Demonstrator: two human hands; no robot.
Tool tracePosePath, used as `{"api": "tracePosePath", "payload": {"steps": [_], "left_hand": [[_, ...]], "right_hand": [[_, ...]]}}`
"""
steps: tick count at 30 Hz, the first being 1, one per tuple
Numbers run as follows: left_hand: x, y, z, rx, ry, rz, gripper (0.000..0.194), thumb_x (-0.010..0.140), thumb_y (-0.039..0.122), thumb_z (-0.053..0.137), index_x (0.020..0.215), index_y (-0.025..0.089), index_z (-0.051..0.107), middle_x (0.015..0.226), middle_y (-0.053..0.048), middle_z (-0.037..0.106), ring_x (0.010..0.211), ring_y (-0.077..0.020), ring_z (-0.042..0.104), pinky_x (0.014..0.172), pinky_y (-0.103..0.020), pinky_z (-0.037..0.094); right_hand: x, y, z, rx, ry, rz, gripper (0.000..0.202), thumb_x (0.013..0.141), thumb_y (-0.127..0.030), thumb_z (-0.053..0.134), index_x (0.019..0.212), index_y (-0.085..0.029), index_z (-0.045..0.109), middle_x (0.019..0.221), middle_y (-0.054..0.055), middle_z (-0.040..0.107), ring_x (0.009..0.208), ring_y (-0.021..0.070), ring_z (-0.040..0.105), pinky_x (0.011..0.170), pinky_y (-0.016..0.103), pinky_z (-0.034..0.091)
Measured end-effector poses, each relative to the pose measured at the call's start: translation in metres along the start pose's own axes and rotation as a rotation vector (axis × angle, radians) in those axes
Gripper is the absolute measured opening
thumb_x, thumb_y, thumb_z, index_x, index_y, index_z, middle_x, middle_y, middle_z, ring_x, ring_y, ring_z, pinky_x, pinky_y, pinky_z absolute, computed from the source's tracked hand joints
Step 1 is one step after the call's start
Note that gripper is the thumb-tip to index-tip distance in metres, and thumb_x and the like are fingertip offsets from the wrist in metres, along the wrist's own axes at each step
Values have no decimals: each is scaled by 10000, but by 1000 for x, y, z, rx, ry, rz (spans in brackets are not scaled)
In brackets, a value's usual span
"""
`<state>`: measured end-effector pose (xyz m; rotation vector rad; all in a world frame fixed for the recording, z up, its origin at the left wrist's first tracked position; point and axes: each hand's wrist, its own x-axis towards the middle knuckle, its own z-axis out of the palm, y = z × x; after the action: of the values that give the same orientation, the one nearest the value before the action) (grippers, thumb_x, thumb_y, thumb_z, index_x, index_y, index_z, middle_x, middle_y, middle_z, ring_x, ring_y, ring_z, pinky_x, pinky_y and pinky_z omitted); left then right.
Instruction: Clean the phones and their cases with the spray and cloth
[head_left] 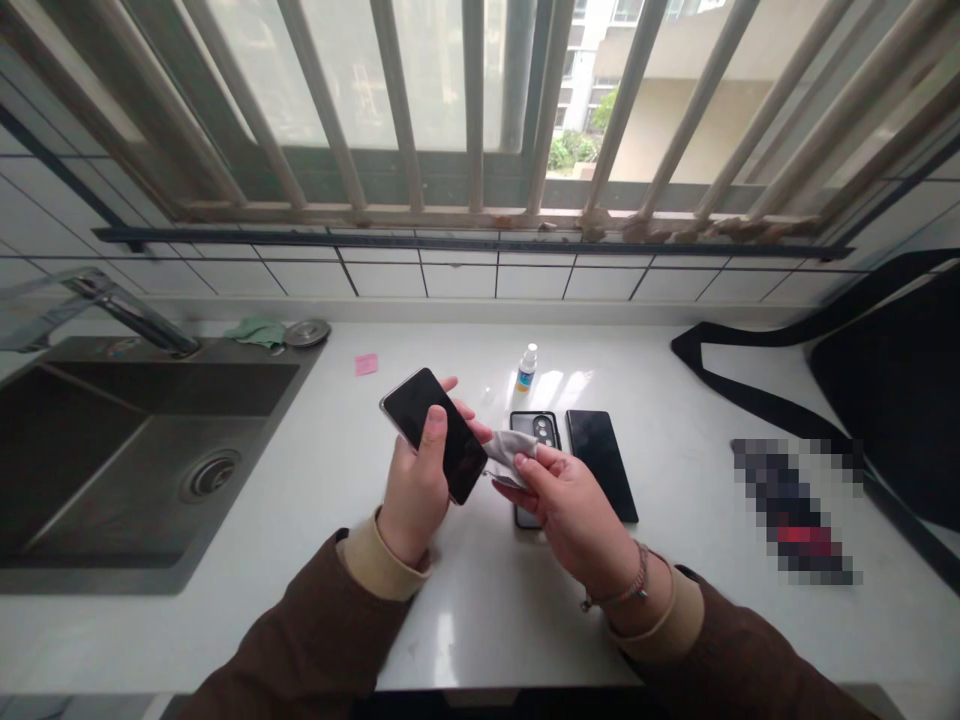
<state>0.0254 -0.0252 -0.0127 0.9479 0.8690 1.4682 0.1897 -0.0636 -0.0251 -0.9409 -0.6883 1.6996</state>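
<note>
My left hand (414,490) holds a black smartphone (435,432) tilted above the white counter, screen facing up, thumb resting on the glass. My right hand (571,505) pinches a small grey cloth (510,452) whose free end touches the phone's right edge. Just beyond my right hand, a phone lying back-up with its camera block showing (534,428) and a second black phone (600,462) rest flat side by side on the counter. A small bottle with a white cap (526,368) stands behind them.
A steel sink (112,450) with a tap (127,312) fills the left. A green rag (259,330) and a round lid (306,332) sit at its back edge. A pink note (366,364) lies on the counter (495,600). A black bag with strap (892,390) is at right.
</note>
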Motion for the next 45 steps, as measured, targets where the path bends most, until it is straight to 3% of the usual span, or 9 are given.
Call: {"api": "tracePosePath", "payload": {"steps": [4, 10, 20, 26, 28, 30, 33, 40, 45], "left_hand": [[5, 14, 0, -148, 14, -228, 654, 1024, 699, 585, 1393, 163, 647, 985, -62, 717, 828, -231, 771, 847, -424, 663], [6, 21, -5, -295, -443, -776, 909, 1014, 849, 329, 1256, 69, 728, 945, -155, 745, 750, -278, 777, 723, -414, 647], [2, 21, -6, -65, -569, -999, 936, 979, 900, 302, 1124, 91, 750, 895, -156, 749, 679, -244, 758, 648, -347, 618], [-6, 16, -2, 174, -576, -1068, 918, 978, 906, 293, 960, 101, 734, 766, -150, 734, 601, -241, 725, 592, -346, 584], [-6, 16, -4, 151, -591, -1069, 916, 978, 906, 301, 1005, 100, 738, 786, -151, 742, 615, -242, 729, 601, -349, 582], [-4, 18, -6, 78, -606, -1057, 917, 988, 892, 304, 1093, 93, 742, 828, -151, 749, 637, -239, 736, 623, -352, 589], [1, 19, -8, -96, -609, -1063, 966, 993, 890, 267, 1181, 67, 737, 895, -157, 749, 689, -243, 753, 673, -367, 613], [9, 19, -5, -277, -542, -1150, 1063, 992, 895, 200, 1168, -2, 744, 959, -241, 786, 781, -260, 792, 743, -346, 636], [8, 14, 1, -137, -309, -977, 765, 1121, 667, 297, 1149, 52, 753, 904, -210, 802, 733, -233, 779, 721, -329, 620]], "right_hand": [[5, -11, -7, -17, 171, -264, 275, 947, -422, 817, 1158, -246, 825, 1261, 67, 801, 1188, 240, 742, 1133, 468, 585], [5, -14, -20, -347, 170, -396, 302, 1043, -470, 688, 1217, -253, 807, 1122, 64, 813, 1091, 256, 760, 1079, 499, 608], [-7, -16, -17, -837, 138, -562, 355, 1096, -319, 555, 1378, -239, 754, 938, 48, 820, 774, 195, 764, 766, 345, 646], [-8, -11, -17, -968, -31, -750, 451, 1076, -166, 483, 1454, -275, 704, 1442, 88, 739, 1316, 276, 720, 1136, 484, 584], [-8, -13, -17, -953, -28, -722, 418, 1082, -192, 496, 1426, -270, 720, 1351, 94, 778, 1212, 271, 761, 1060, 468, 622], [-8, -15, -17, -889, 24, -624, 356, 1097, -264, 520, 1371, -259, 747, 1063, 75, 818, 870, 224, 783, 820, 394, 660], [-4, -17, -18, -686, 55, -480, 314, 1107, -381, 555, 1285, -246, 774, 795, 13, 716, 594, 148, 615, 628, 318, 568], [9, -12, -14, -51, 104, -142, 251, 941, -424, 789, 1011, -183, 778, 830, 22, 707, 685, 138, 621, 645, 275, 553], [13, -12, -14, 64, 169, -52, 257, 894, -420, 817, 991, -189, 759, 965, 65, 780, 798, 184, 723, 728, 321, 640]]}}
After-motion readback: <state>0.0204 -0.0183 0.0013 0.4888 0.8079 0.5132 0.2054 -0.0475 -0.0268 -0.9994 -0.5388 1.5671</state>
